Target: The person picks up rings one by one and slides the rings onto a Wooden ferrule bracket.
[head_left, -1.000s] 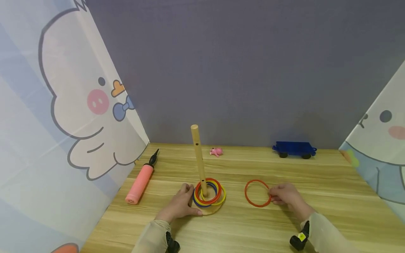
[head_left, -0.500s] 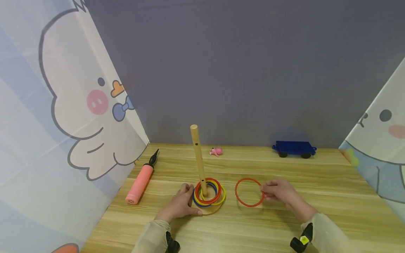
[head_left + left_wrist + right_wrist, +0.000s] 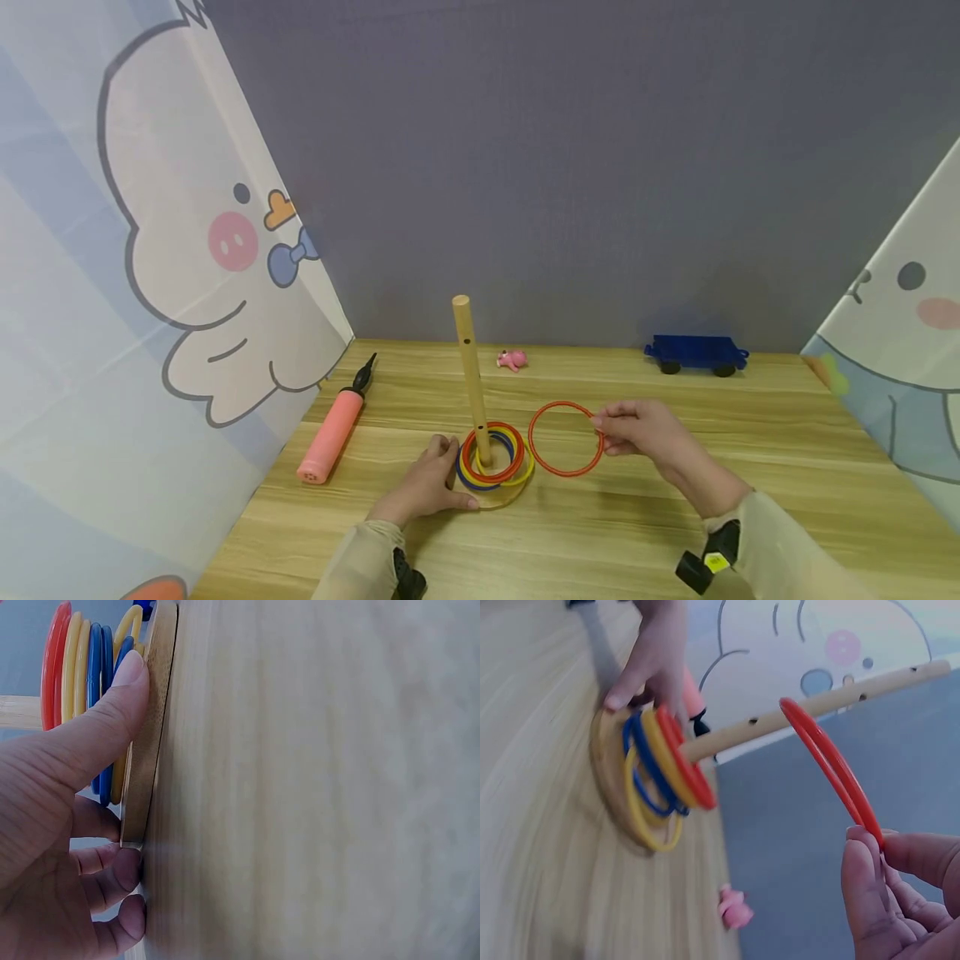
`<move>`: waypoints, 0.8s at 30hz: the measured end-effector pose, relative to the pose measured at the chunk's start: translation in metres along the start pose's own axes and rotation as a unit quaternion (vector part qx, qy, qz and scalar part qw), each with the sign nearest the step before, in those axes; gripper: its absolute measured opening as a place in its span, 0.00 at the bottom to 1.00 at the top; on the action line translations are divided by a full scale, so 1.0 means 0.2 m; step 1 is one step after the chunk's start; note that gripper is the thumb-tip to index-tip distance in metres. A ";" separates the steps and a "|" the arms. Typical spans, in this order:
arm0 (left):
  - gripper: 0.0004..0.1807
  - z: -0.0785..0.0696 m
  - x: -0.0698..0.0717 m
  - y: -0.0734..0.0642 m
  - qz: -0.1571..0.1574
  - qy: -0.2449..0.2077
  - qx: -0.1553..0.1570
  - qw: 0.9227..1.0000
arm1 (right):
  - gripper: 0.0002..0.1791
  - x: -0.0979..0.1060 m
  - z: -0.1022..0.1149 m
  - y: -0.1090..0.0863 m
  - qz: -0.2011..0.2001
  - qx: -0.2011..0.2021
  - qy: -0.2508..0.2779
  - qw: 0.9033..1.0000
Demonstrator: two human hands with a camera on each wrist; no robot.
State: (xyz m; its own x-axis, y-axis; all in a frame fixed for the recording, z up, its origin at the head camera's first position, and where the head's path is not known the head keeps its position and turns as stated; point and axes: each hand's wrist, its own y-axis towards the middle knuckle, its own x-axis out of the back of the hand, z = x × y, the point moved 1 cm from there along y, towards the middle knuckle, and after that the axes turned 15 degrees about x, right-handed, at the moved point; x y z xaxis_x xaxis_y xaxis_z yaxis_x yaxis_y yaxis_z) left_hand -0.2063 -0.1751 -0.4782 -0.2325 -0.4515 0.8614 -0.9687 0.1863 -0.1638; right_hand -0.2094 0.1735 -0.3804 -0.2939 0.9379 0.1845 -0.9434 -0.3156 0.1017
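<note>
A red ring (image 3: 566, 475) is pinched between the thumb and fingers of my right hand (image 3: 643, 433), raised above the table. It is just right of a wooden stand, whose upright post (image 3: 471, 367) rises from a round base (image 3: 504, 501). In the right wrist view the held ring (image 3: 860, 801) overlaps the post. Around the foot of the post lie red rings (image 3: 54, 675), yellow rings (image 3: 70, 667) and blue rings (image 3: 94, 667). My left hand (image 3: 423, 490) grips the base at its left edge, thumb in front on the rim and fingers behind.
A pink hand pump (image 3: 332, 437) with a black nozzle lies at the left. At the back are a small pink animal figure (image 3: 513, 360) and a blue toy wagon (image 3: 696, 353). A grey panel (image 3: 570, 167) stands behind the wooden table (image 3: 600, 550).
My right hand has lifted the red ring off the table and carried it left, close to the stand. The left hand and the stand have stayed put.
</note>
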 end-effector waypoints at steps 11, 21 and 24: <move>0.63 0.02 -0.01 0.02 -0.002 0.009 0.000 1.000 | 0.13 -0.07 0.20 0.03 -0.019 0.050 0.053 0.997; 0.63 0.02 -0.02 0.02 -0.001 0.008 0.001 1.000 | 0.10 -0.10 0.41 0.07 -0.029 0.099 0.051 0.993; 0.63 0.01 -0.02 0.02 -0.002 0.006 0.000 1.000 | 0.12 -0.12 0.47 0.09 -0.039 0.109 0.048 0.992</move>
State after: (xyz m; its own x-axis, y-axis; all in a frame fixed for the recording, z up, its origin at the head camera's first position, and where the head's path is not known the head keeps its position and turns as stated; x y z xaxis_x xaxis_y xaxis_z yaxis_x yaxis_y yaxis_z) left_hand -0.2096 -0.1754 -0.4832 -0.2284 -0.4412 0.8679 -0.9694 0.1851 -0.1610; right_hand -0.2044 0.1324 -0.2907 -0.2447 0.9668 0.0743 -0.9114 -0.2555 0.3226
